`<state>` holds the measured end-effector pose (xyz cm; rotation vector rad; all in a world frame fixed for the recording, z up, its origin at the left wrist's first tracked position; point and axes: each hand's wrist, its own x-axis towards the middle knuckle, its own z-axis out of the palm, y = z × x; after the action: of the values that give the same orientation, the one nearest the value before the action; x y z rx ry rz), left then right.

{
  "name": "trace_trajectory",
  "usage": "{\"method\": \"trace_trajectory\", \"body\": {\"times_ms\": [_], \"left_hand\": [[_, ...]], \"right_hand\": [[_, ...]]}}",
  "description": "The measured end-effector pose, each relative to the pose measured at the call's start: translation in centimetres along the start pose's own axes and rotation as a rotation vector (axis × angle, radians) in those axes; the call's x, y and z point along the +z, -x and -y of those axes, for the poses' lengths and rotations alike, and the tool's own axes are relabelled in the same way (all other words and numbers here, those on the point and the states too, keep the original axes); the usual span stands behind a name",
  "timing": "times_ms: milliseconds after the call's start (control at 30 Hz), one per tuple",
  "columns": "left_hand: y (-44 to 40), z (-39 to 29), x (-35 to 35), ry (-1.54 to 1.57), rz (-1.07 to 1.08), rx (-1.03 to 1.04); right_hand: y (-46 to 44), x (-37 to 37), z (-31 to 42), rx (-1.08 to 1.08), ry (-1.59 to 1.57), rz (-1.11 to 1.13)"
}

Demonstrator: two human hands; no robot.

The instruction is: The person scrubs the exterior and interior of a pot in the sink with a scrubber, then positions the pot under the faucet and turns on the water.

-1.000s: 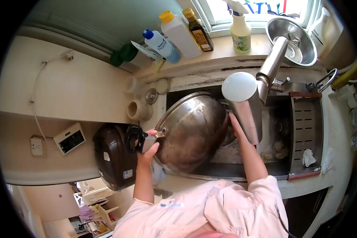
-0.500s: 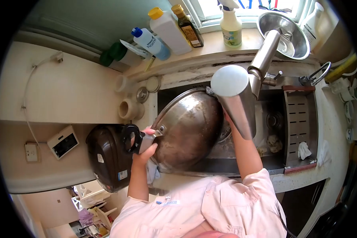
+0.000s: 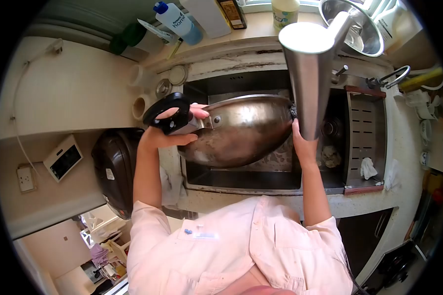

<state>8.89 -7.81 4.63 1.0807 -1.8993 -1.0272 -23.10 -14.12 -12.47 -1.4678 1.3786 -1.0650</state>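
Note:
A large steel wok [image 3: 246, 130] is tilted over the sink [image 3: 241, 183], its stained underside turned toward me. My left hand [image 3: 174, 137] is closed around its black-and-grey handle [image 3: 172, 110] at the left. At the right rim, my right hand [image 3: 304, 145] is closed with a grey steel wool scrubber [image 3: 294, 111] showing at its fingertips. The wide metal faucet [image 3: 307, 78] hides part of that hand.
A slotted drainer tray [image 3: 364, 137] with a crumpled white cloth [image 3: 367, 168] spans the sink's right side. Behind stand a blue-capped bottle [image 3: 179, 22] and a steel bowl [image 3: 366, 44]. A dark brown appliance [image 3: 118, 167] sits left.
The wok has tipped further, showing a shallower outline. The right hand and scrubber have moved right with its rim, while the left hand keeps the handle. The camera view has shifted too.

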Motion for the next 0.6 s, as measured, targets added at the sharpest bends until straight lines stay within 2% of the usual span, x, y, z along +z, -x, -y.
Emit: {"method": "trace_trajectory", "body": {"times_ms": [33, 67, 167, 200, 300, 333, 433, 467, 567, 600], "left_hand": [[-0.4, 0.2, -0.1, 0.055, 0.06, 0.097], [-0.6, -0.1, -0.5, 0.039, 0.132, 0.069], [-1.1, -0.6, -1.3, 0.011, 0.248, -0.098], [-0.8, -1.0, -1.0, 0.011, 0.175, -0.151], [2.0, -1.0, 1.1, 0.278, -0.254, -0.303], [2.3, -1.1, 2.2, 0.21, -0.369, -0.305], [3.1, -1.3, 5.3, 0.226, -0.838, -0.217], [4.4, -1.0, 5.3, 0.338, -0.846, -0.189], [4.5, -1.6, 7.8, 0.223, -1.178, -0.199], [4.3, -1.9, 8.3, 0.208, -1.273, -0.197]], "right_hand": [[0.0, -1.6, 1.8, 0.0, 0.049, 0.097], [0.0, -3.1, 3.6, -0.006, 0.097, 0.194], [0.8, -6.3, 4.2, -0.207, 0.185, 0.406], [1.5, -7.0, 5.7, -0.169, 0.223, 0.433], [3.2, -7.0, 5.8, -0.118, 0.113, 0.562], [3.7, -6.8, 5.8, -0.074, 0.054, 0.571], [5.1, -6.1, 5.7, -0.204, 0.089, 0.63], [5.3, -5.9, 6.0, -0.215, 0.091, 0.686], [5.5, -5.5, 4.7, -0.143, -0.098, 0.98], [5.0, -5.4, 4.1, 0.002, -0.151, 1.081]]}}
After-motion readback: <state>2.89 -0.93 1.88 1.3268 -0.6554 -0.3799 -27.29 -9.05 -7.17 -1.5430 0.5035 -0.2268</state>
